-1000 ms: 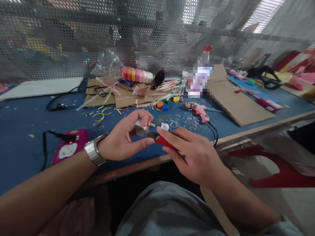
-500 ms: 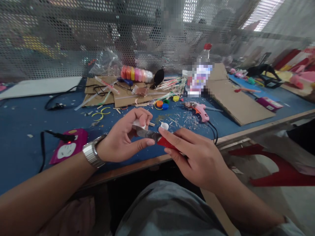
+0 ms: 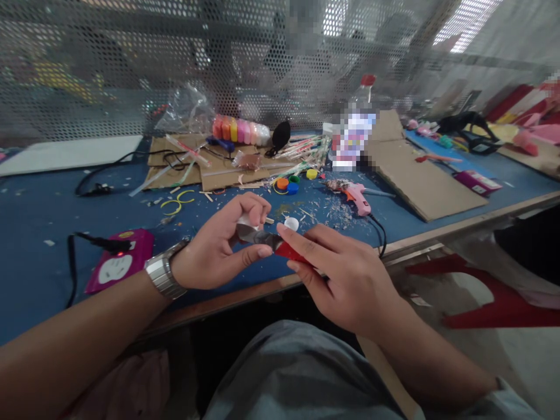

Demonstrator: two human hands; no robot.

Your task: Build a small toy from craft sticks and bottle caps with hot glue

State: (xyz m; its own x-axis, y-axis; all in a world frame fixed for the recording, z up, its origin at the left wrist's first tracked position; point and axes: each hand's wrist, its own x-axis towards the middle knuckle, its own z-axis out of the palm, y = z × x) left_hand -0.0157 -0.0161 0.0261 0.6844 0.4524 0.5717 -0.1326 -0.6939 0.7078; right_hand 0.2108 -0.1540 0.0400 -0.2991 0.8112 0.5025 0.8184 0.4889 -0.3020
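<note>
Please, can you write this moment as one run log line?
left hand: holds white piece | right hand: holds red-handled knife | blade: at white piece | glue gun: on table

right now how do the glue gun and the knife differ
The glue gun is pink; the knife has a red handle, grey blade. The glue gun lies on the table; the knife is in the right hand. The glue gun trails a black cord; the knife shows none. Both are hand tools.

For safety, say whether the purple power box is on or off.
On, it appears: a red light glows on the purple power box, right by the black plug.
</note>
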